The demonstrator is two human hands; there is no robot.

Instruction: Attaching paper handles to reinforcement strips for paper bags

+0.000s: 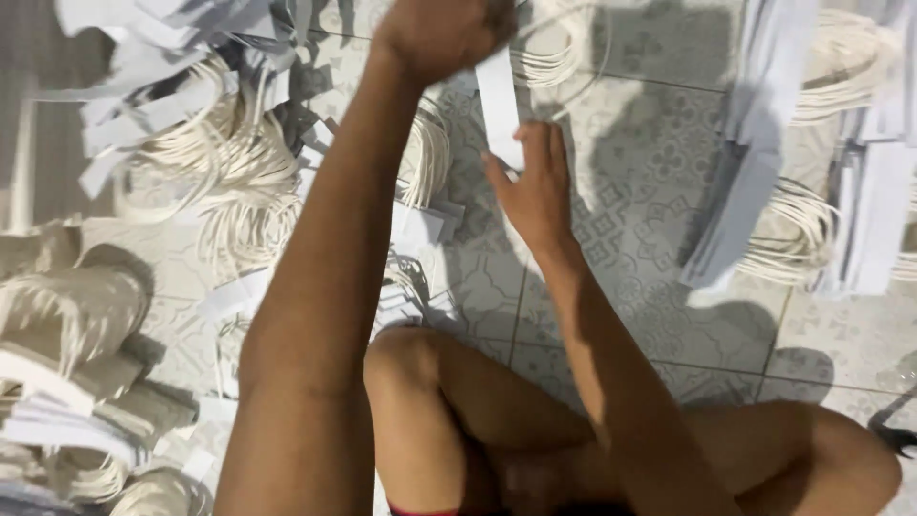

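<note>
Bent bare knee (411,363) lowest in frame, resting on patterned grey floor tile (659,162). Just above it, right hand (535,191) pinches lower end of flat white paper strip (499,105); left hand (444,33) fisted on strip's top end (blurred). Left of strip: heaped cream cord loops (229,162).

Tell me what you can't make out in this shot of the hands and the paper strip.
Head view:
- Left hand: fingertips cut by top edge, motion-blurred.
- White paper strip: upper end hidden in that hand.
- Right hand: fingertips hidden behind the strip.
- Cord loop: thin, blurred; attachment unclear.
</note>
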